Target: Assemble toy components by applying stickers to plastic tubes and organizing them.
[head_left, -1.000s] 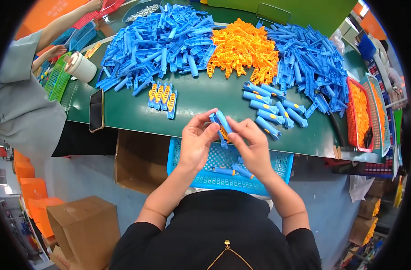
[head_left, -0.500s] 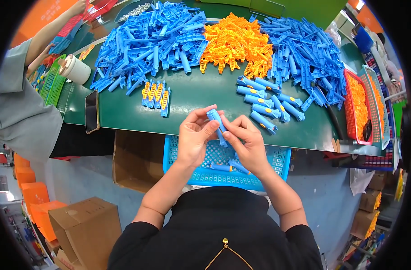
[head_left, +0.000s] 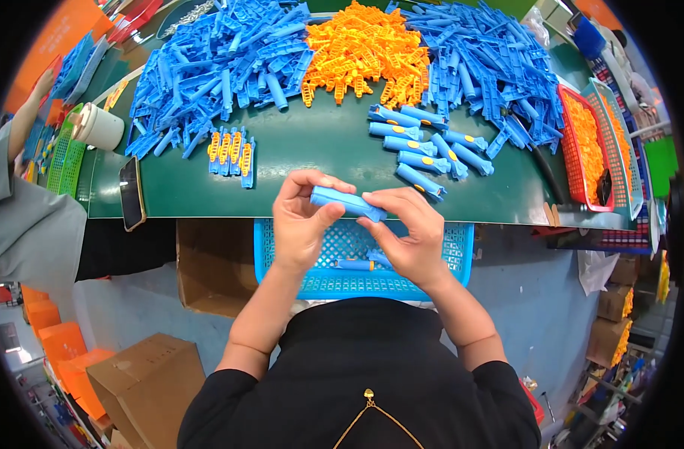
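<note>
both hands on one part: blue handle (head_left: 345,202) sits between them at the near edge of the tabletop (head_left: 297,150), lying roughly crosswise. left hand (head_left: 301,224) has its grip pinching the left end, thumb on the near side, fingers on the far side. right hand (head_left: 409,228) has its grip pinching the right end between thumb and fingertips. below, nearer the body, a light-blue basket (head_left: 466,254) with a few blue pieces (head_left: 353,265) in it. on the tabletop, left of the hands: a row of four blue-and-orange parts (head_left: 236,153). to the right and farther: a cluster of blue parts with yellow-orange spots (head_left: 409,145), the nearest one just beyond the right hand. far side: left blue heap (head_left: 200,82), orange heap (head_left: 364,52) in the middle, right blue heap (head_left: 492,67). far right, a red basket (head_left: 572,161) with orange pieces inside. at left, a phone (head_left: 132,192) near the edge, white container (head_left: 100,127) farther back.
</note>
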Tool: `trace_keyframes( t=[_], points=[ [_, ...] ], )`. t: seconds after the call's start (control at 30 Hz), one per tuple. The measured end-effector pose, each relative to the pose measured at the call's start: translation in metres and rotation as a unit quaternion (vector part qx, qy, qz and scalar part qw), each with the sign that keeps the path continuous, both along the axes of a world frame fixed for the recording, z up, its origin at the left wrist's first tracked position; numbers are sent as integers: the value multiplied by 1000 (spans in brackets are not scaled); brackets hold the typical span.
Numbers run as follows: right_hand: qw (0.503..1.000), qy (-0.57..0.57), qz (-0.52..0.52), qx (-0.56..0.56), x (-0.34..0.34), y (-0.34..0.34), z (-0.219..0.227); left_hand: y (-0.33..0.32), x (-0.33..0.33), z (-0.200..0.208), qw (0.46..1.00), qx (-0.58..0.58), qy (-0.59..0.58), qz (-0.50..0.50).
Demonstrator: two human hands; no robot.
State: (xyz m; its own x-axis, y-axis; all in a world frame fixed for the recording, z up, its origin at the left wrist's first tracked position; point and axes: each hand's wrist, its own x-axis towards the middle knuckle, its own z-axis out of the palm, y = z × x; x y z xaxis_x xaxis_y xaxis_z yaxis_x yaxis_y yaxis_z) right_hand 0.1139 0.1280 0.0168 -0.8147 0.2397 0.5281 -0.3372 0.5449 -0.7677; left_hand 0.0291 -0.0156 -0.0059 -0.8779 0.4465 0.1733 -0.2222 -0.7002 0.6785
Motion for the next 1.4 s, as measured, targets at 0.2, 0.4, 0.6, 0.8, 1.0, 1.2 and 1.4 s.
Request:
trace_keyframes(
  t=[0.2, 0.4, 0.6, 0.8, 1.0, 1.2, 1.4],
  points=[
    [966, -57, 82, -240, 2, 6, 4, -15, -10, 10, 939, -197, 278, 51],
    [814, -156, 121, -546, 3, 17, -7, -4, -7, 6, 830, -224, 483, 166],
    [768, -199, 129, -595, 2, 15, -20, -3, -10, 10, 650, -388, 624, 195],
    [908, -106, 105, -390, 2, 14, -12, 7, -14, 9, 651, -356, 634, 218],
    [916, -99, 98, -376, 6, 16, -9, 10, -10, 0, 659, -368, 630, 183],
    [939, -115, 59, -320, 17, 14, -8, 13, -2, -9, 705, -358, 596, 142],
    [953, -52, 21, -298, 18, 7, -15, 11, 13, -5, 787, -409, 457, 66]
  ],
)
